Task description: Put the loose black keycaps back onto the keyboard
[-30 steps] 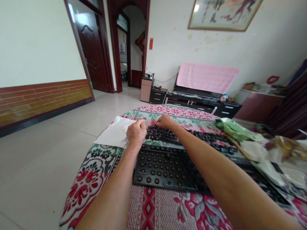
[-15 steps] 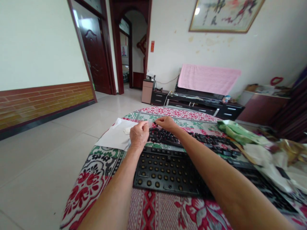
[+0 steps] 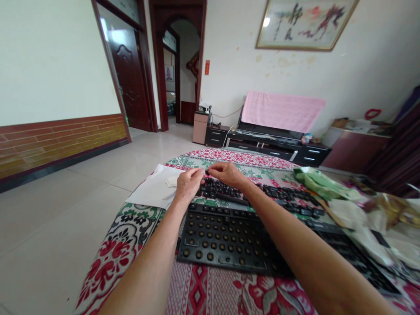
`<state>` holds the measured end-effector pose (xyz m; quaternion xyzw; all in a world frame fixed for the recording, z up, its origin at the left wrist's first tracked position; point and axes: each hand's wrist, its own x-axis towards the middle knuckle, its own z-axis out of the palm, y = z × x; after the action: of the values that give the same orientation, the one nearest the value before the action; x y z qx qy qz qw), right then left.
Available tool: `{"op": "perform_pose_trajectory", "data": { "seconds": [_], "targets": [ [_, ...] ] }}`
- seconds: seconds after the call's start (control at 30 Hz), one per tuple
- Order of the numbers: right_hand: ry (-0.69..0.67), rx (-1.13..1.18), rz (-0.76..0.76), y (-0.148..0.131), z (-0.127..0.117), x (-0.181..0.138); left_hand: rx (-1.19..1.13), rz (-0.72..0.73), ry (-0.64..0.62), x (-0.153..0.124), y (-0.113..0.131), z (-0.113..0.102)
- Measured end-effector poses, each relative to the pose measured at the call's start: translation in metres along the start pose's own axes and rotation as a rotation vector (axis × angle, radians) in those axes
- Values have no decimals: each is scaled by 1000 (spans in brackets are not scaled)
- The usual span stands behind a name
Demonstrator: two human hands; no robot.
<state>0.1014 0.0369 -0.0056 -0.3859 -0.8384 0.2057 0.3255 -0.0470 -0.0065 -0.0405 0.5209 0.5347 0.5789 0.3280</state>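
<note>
My right hand [image 3: 226, 173] pinches a small black keycap [image 3: 207, 172] above the far side of the table. Close to it, almost meeting its fingertips, my left hand [image 3: 189, 183] has its fingers pressed together; what they hold, if anything, is too small to make out. Beneath the hands lie rows of loose black keycaps [image 3: 277, 191]. Nearer to me, between my forearms, rests a black keyboard [image 3: 216, 234] with most keys off, its round key seats bare. A white sheet of paper [image 3: 147, 188] lies left of my left hand, with a small folded white piece [image 3: 171, 181] on it.
A patterned cloth [image 3: 114, 245] covers the round table. To the right are another dark keyboard [image 3: 361, 258], a green plastic bag [image 3: 323, 181] and crumpled wrappings [image 3: 351, 210]. Beyond the table stands a black TV cabinet [image 3: 311, 154], with a pink towel [image 3: 282, 111] draped over a screen.
My right hand has moved slightly left with the keycap, bringing it closer to the left hand. The left hand has turned, its fingertips now pointing toward the keycap. The view has shifted slightly.
</note>
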Motion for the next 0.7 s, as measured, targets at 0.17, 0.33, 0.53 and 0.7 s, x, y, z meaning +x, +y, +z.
{"op": "perform_pose_trajectory", "data": {
  "seconds": [0.17,0.33,0.53,0.7],
  "targets": [
    [-3,-48,-167,-15,4,2,-422,-227,-44,-3,8,2],
    [-108,-86,-178,-13,-1,10,-558,-282,-12,-2,9,-2],
    [-187,-511,-34,13,-1,12,-591,-266,174,0,8,-5],
    [-219,-693,-80,22,6,10,-599,-252,198,1,6,-5]
  ]
}}
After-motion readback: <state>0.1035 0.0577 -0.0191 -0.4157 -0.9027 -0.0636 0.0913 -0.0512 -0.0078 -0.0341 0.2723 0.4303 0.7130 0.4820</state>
